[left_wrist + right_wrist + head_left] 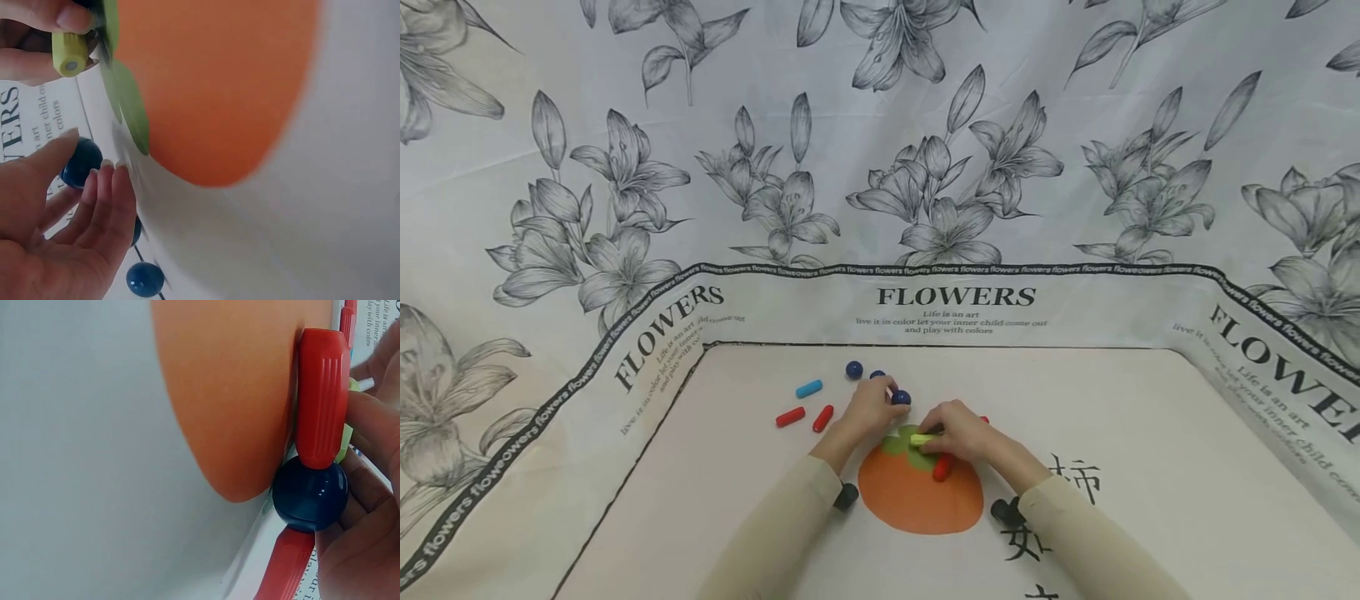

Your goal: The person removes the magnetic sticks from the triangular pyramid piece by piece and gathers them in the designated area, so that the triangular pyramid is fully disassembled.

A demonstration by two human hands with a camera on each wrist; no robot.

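Note:
My left hand [871, 410] pinches a dark blue ball [901, 398] between thumb and fingers, above the green leaves of the orange fruit print [919, 500]. My right hand [961, 432] grips a yellow-green rod [922, 439] over those leaves. In the right wrist view, a red rod [324, 397] meets a blue ball [310, 492], with a second red rod [286, 565] on the ball's other side; the right hand [369, 544] is just beside them. The left wrist view shows the left hand [69, 212] round its ball [82, 164].
Left of the hands lie a light blue rod [809, 388] and two red rods [790, 417]. Blue balls [853, 370] sit behind the left hand. Black pieces [846, 497] are beside both sleeves. A floral cloth [955, 325] stands behind the table.

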